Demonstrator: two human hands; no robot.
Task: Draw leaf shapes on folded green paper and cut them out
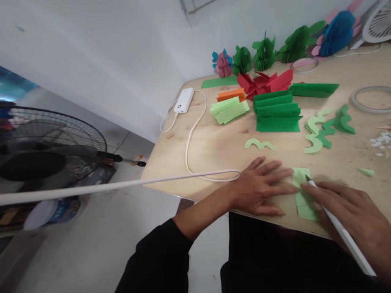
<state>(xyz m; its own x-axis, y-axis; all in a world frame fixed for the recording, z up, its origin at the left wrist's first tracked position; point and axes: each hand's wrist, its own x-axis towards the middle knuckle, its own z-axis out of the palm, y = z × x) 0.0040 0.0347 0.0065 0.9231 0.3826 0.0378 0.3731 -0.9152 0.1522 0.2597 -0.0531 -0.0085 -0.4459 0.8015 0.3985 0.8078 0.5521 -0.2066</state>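
My left hand [264, 187] lies spread on the wooden table, its fingertips at the left edge of a light green paper piece [303, 197]. Between the fingers of my right hand [351, 215] is a white pencil [345, 234], its dark tip over the upper part of that paper. Beyond my left hand lies a wavy light green paper cutout [259, 143]. Farther right, more wavy cutouts [314, 132] in light and darker green overlap one another. A small light green scrap [365, 171] sits beyond my right hand.
Folded green papers [277, 112], red papers [265, 83] and light green strips [229, 110] lie farther back. Paper figures [264, 55] line the wall. A white cable [195, 122] loops from a power bank [184, 100] and crosses the table's left edge. A tape roll [356, 99] lies right.
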